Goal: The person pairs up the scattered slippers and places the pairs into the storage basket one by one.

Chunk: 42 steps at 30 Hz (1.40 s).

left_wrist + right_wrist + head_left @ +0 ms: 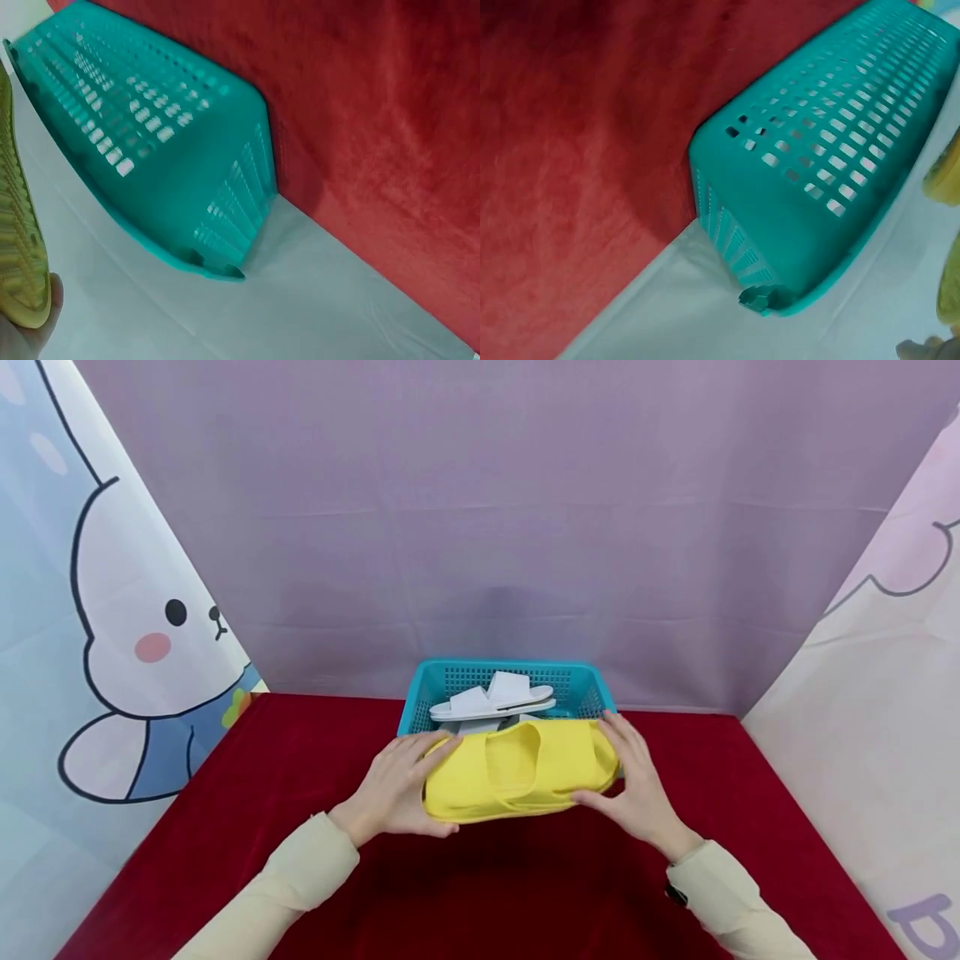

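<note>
A pair of yellow slippers [570, 756], pressed together head to tail, is held up in front of the basket in the head view. My left hand [397, 785] grips their left end, and my right hand [637, 789] grips the right end with thumb and fingers. In the left wrist view a ridged yellow sole [16, 225] shows at the left edge with a fingertip against it. Only yellow slivers and some fingertips [930, 349] appear at the right edge of the right wrist view. Behind the yellow pair, white slippers [510, 689] lie in the turquoise basket [427, 672].
The basket stands at the far edge of the red cloth-covered table [330, 735], close to a plain purple curtain [480, 527]. Printed cartoon sheets hang at the left [127, 602] and right [892, 693]. What lies lower in the basket is hidden by the yellow slippers.
</note>
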Available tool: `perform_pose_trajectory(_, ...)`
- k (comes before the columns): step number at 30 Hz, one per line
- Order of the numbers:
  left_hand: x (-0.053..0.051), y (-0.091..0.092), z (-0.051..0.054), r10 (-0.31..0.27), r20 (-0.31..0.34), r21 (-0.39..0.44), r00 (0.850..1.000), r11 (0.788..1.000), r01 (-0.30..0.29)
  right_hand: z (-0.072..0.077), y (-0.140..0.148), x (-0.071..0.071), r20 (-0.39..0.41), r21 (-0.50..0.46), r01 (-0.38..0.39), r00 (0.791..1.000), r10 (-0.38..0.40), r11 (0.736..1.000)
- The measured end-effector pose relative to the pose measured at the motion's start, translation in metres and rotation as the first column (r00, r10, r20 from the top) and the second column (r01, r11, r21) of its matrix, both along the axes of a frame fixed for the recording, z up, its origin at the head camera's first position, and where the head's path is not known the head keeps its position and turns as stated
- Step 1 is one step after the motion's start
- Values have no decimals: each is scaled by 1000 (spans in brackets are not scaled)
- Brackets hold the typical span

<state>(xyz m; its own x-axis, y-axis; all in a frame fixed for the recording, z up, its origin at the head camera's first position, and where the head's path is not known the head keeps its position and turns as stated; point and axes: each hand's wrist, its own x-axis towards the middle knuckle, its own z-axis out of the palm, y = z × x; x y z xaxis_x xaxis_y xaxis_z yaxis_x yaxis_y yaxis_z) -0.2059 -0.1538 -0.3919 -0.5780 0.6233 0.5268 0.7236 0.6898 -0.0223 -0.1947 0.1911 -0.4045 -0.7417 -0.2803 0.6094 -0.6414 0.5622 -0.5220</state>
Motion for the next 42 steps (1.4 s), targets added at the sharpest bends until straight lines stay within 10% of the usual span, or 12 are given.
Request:
perform_pose_trajectory(10,-50,-6,11,65,136,34,989,997,-70,4,17,11,-35,-103,96,994,-100,990)
perform_pose_trajectory(20,-86,11,2,100,352,-93,931,993,-71,-12,15,22,54,-6,97,994,-96,995)
perform_pose_trajectory(27,-96,15,1,127,443,-136,887,988,-73,-19,13,25,76,27,89,993,-90,996)
perform_pose_trajectory(33,-97,14,-4,89,490,-21,867,996,-90,-20,11,25,81,48,81,993,-85,996)
perform_pose_trajectory(42,-89,18,-8,63,609,141,790,972,-186,-15,12,27,111,80,79,990,-87,994)
